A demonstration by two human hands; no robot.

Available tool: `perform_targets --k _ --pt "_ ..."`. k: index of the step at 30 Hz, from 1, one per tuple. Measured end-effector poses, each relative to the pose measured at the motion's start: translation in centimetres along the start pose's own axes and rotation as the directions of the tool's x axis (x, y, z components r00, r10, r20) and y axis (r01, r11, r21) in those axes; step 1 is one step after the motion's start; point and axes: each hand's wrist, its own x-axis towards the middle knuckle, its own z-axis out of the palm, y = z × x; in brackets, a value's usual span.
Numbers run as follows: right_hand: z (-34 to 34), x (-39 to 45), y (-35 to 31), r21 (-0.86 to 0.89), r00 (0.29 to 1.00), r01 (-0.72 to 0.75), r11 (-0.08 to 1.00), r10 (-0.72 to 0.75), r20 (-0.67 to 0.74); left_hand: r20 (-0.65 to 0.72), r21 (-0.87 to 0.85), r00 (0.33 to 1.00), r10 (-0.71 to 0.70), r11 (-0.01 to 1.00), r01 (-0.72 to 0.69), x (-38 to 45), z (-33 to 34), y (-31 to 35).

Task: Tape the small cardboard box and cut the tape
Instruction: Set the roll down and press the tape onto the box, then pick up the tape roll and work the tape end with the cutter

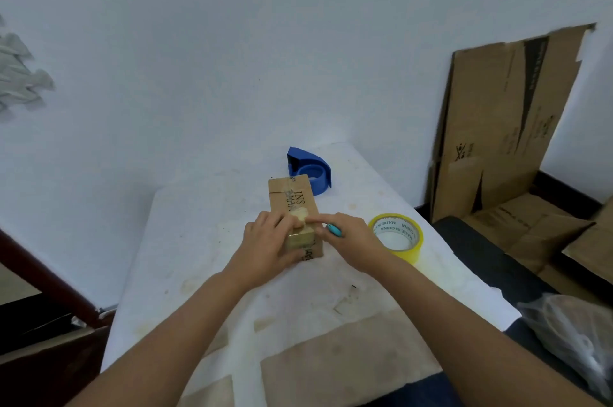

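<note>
A small brown cardboard box [293, 199] with printed letters lies lengthwise on the white table [199, 240]. Yellowish tape [300, 235] covers its near end. My left hand [267, 247] grips that near end, fingers over the top. My right hand [348, 234] holds a teal cutter [334, 229] and its index finger presses on the tape on the box top. A yellow tape roll [396, 235] lies flat just right of my right hand.
A blue tape dispenser [308, 171] stands behind the box near the table's far edge. Flattened cardboard sheets [497, 127] lean against the wall at right, with more on the floor. A clear plastic bag [570, 333] sits at the lower right.
</note>
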Motion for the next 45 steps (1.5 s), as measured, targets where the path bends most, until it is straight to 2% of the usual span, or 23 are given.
perform_targets --k 2,3,6,8,9,11,13,14,16,19,24,28,33,39,42,45 --pt "-1.7 -1.1 1.0 -0.104 0.997 -0.03 0.994 0.023 -0.074 -0.019 -0.125 0.997 -0.076 0.989 0.073 0.7 -1.1 1.4" --pt "-2.6 -1.6 1.6 -0.1 0.988 -0.066 0.993 0.051 -0.146 -0.056 -0.192 0.994 -0.097 0.978 0.084 0.9 -1.6 2.2" --pt "-5.3 -3.0 3.8 -0.034 0.925 -0.111 0.993 0.091 -0.369 -0.213 -0.319 0.976 -0.051 0.948 -0.02 1.3 -2.4 5.0" --pt "-6.5 -3.9 4.9 -0.046 0.9 -0.141 0.989 0.109 -0.423 -0.199 -0.383 0.979 0.033 0.917 -0.109 2.1 -1.9 7.5" --pt "-6.9 -4.3 5.3 -0.068 0.898 -0.161 0.985 0.118 -0.423 -0.146 -0.417 0.989 0.039 0.904 -0.097 2.6 -1.4 8.8" --pt "-7.1 -4.9 5.8 -0.121 0.913 -0.176 0.977 0.116 -0.392 0.053 -0.467 0.996 -0.069 0.88 0.086 3.8 -0.2 10.7" --pt "-6.8 -5.2 6.0 -0.166 0.932 -0.176 0.97 0.11 -0.344 0.268 -0.425 0.946 -0.181 0.859 0.285 5.2 0.9 11.5" --pt "-6.6 -5.3 6.0 -0.18 0.939 -0.18 0.967 0.114 -0.324 0.349 -0.396 0.915 -0.201 0.854 0.338 5.7 1.3 11.6" --pt "-6.2 -5.3 5.8 -0.185 0.947 -0.181 0.966 0.12 -0.298 0.448 -0.372 0.871 -0.201 0.844 0.386 6.3 1.8 11.6" --pt "-5.8 -5.5 5.6 -0.21 0.957 -0.154 0.965 0.093 -0.274 0.501 -0.416 0.848 -0.171 0.812 0.409 6.9 3.1 11.3" --pt "-5.5 -5.7 5.5 -0.228 0.963 -0.131 0.965 0.068 -0.262 0.414 -0.495 0.871 -0.264 0.738 0.459 7.5 4.2 11.3" --pt "-5.2 -5.9 5.9 -0.269 0.967 -0.142 0.953 0.075 -0.245 0.398 -0.534 0.867 -0.3 0.692 0.485 7.3 4.4 11.2" --pt "-4.9 -5.9 6.1 -0.387 0.988 -0.09 0.918 0.035 -0.148 0.411 -0.549 0.857 -0.31 0.667 0.504 6.4 4.8 10.7" --pt "-4.7 -6.4 5.4 -0.558 0.994 -0.107 0.823 0.095 -0.051 0.399 -0.618 0.845 -0.355 0.577 0.534 5.1 5.1 10.7" --pt "-4.5 -6.5 5.3 -0.501 0.992 -0.121 0.857 0.088 -0.088 0.34 -0.658 0.858 -0.385 0.555 0.509 4.3 4.7 11.4" --pt "-4.5 -6.5 4.7 -0.324 0.977 -0.114 0.939 0.046 -0.209 0.258 -0.718 0.88 -0.399 0.53 0.451 3.8 3.8 11.9"
